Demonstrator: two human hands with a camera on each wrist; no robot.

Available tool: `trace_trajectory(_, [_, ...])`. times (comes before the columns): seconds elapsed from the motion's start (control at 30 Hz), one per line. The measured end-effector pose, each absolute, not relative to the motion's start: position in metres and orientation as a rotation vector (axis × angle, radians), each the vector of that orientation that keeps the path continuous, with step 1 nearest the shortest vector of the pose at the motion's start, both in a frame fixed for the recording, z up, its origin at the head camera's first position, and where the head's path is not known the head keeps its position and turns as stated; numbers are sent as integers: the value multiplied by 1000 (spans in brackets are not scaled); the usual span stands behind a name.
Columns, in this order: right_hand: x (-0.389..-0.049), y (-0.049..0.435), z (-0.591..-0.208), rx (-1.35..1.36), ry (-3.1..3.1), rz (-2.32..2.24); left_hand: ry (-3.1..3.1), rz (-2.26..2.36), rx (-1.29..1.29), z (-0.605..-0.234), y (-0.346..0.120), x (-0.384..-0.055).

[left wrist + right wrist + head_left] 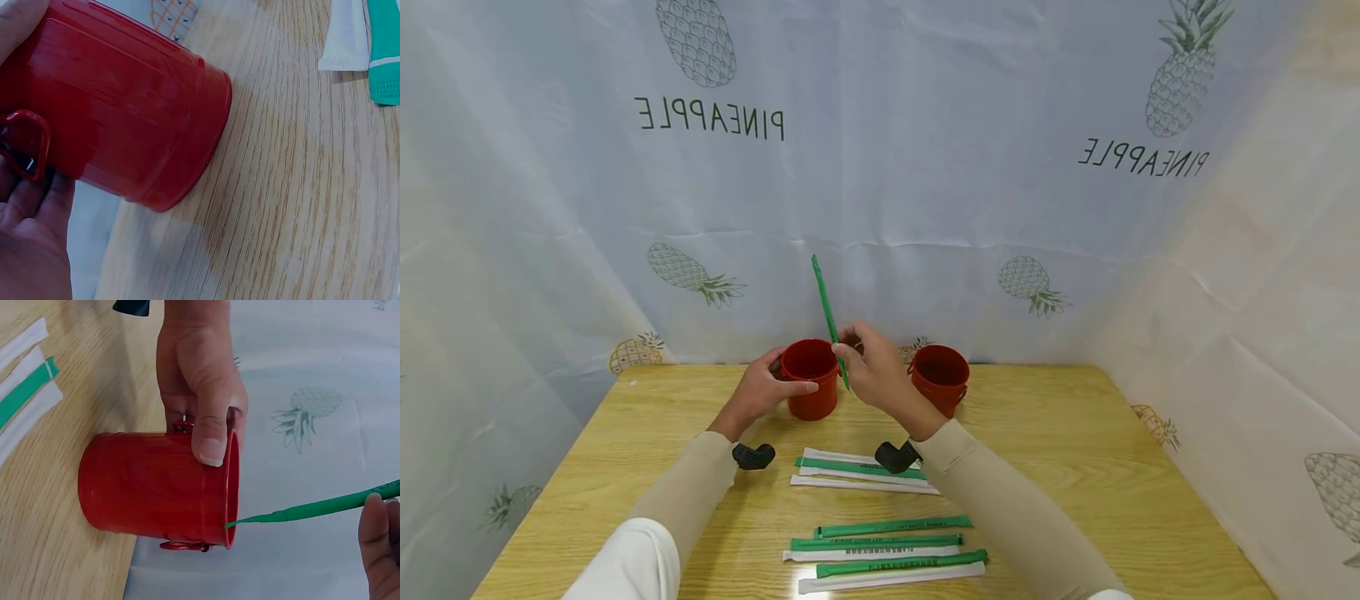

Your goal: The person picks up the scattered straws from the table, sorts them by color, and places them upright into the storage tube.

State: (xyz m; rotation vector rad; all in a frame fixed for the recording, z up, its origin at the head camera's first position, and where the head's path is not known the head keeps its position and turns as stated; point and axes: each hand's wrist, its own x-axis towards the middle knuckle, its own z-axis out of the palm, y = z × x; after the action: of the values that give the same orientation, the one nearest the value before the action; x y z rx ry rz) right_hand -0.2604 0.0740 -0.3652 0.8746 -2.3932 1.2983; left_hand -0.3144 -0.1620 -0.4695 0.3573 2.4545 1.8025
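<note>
My left hand (754, 393) grips a small red bucket (812, 406) that stands upright at the back of the table, its thumb along the near side just under the rim. A looped handle (45, 147) shows on the bucket's side in the left wrist view. Between thumb and fingers, my right hand (878, 367) pinches a green paper-wrapped straw (824, 298), slanted with its top leaning left. The straw's pointed lower end is right at the bucket's rim (232, 487) in the right wrist view.
A second red bucket (942, 387) stands to the right, partly behind my right wrist. Nearer on the wooden table (1075, 467) lie two groups of wrapped straws, green (887, 543) and white (891, 578). A pineapple-print curtain (880, 192) hangs behind the table.
</note>
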Motion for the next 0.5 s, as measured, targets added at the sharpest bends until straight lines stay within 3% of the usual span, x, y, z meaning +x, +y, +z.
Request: trace_trajectory(0.5, [-286,38,-365,841,-2283,1424,2431,1822,355,-471,-164,-317])
